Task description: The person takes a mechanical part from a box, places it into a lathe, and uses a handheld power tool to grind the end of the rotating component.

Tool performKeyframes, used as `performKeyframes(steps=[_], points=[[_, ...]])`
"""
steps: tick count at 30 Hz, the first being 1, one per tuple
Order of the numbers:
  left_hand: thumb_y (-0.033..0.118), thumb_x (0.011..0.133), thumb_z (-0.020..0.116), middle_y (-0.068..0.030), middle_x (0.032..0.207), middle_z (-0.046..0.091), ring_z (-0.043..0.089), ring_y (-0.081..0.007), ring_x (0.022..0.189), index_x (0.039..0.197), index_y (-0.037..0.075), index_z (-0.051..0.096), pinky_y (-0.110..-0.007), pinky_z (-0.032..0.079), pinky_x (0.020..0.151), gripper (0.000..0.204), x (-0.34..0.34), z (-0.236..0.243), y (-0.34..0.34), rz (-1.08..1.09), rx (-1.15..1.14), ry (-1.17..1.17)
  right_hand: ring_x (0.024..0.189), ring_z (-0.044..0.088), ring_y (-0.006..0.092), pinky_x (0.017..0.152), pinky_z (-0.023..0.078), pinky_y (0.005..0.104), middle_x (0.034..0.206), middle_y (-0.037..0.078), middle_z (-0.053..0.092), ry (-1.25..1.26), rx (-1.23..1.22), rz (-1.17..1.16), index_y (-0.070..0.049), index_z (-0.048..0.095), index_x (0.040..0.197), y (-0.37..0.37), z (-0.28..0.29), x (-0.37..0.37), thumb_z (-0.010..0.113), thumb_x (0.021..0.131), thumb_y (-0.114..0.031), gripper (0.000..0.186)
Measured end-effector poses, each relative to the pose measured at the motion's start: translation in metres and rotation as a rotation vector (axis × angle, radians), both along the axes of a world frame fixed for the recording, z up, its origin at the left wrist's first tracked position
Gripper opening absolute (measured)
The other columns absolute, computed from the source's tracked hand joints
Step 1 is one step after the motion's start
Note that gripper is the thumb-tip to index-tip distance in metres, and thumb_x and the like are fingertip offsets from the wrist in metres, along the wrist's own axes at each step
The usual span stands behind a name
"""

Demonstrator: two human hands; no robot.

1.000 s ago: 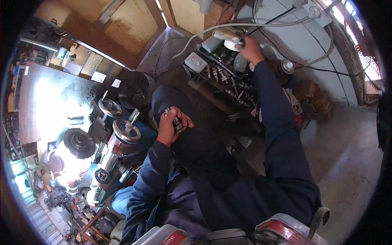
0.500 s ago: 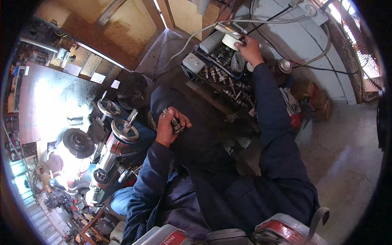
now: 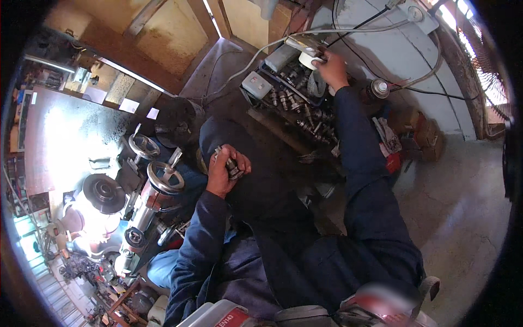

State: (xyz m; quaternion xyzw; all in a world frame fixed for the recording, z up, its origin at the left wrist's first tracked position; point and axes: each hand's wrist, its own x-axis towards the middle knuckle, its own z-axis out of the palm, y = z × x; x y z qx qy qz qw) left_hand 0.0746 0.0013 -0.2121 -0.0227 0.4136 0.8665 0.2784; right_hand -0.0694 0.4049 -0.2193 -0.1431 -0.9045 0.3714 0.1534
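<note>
My left hand (image 3: 226, 171) is closed around a small metal part (image 3: 231, 165), held over a dark cloth near my chest. My right hand (image 3: 330, 68) reaches far forward to the top of a rack of metal tool bits (image 3: 305, 111) and grips a white roll-shaped thing (image 3: 308, 58) there. Both arms wear dark blue sleeves.
A lathe with round handwheels (image 3: 163, 177) and a chuck (image 3: 103, 192) stands at my left. A spray can (image 3: 378, 88) sits right of the rack. Cables (image 3: 381, 27) run along the grey wall. Bare concrete floor (image 3: 468, 207) lies at the right.
My right hand has stretched a little further up to the white thing above the rack. My left hand stays closed on the metal part.
</note>
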Motion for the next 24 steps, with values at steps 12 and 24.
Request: performKeyframes(steps=[12,24], points=[[0.046,0.1,0.049,-0.0089,0.062,0.051,0.055,-0.025,0.062,0.085,0.009,0.049,-0.038,0.043,0.057,0.04,-0.001,0.007,0.008,0.008,-0.057,0.0,0.107,0.061,0.041,0.091,0.048,0.047,0.11,0.026,0.065,-0.033,0.162,0.137,0.004,0.056,0.126,-0.027,-0.034,-0.006,0.081,0.076,-0.018,0.06],[0.046,0.1,0.05,-0.0087,0.063,0.052,0.055,-0.0245,0.062,0.084,0.009,0.05,-0.037,0.043,0.057,0.04,-0.002,0.001,0.001,0.01,0.012,-0.01,0.114,0.055,0.0396,0.1,0.045,0.0472,0.124,0.02,0.06,-0.131,0.528,0.143,-0.01,0.064,0.124,0.012,-0.058,0.068,0.056,0.084,0.001,0.042]])
